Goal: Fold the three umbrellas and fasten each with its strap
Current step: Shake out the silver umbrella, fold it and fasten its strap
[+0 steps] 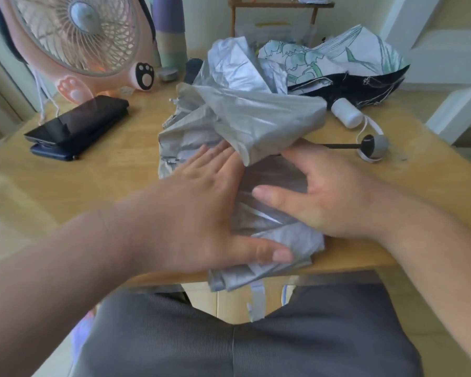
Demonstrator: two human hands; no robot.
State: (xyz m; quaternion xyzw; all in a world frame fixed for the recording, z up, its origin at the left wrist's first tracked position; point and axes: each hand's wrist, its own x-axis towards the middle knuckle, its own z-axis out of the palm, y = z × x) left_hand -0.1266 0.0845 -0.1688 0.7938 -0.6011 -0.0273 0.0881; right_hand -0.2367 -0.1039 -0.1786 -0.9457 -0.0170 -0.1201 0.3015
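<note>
The wooden surface [114, 172] carries everything. Across its middle, in front of you, sprawls the silver umbrella [256, 110], its canopy loose and heaped, one end drooping over the near edge. Behind it to the right lies the floral umbrella [326, 53], also unfolded; a third I cannot make out. A pink fan [79, 36] stands far left.

Your left hand [201, 213] lies flat on the silver cloth, fingers straight, pressing it down. Your right hand [335, 197] rests just beside it on the same cloth, thumb out, but its fingertips disappear under a raised fold, so I cannot tell whether they grip anything.

This fabric looks thin, light and slick: it will likely slide and spring back unless you pin each pleat. Take hold along the stiff ribs, not the loose cloth, and steady the thin shaft near the grey handle [377, 146].

Two dark phones [76, 126] sit left. The strap [257, 297] dangles off the near edge, unfastened; reach for it last.
</note>
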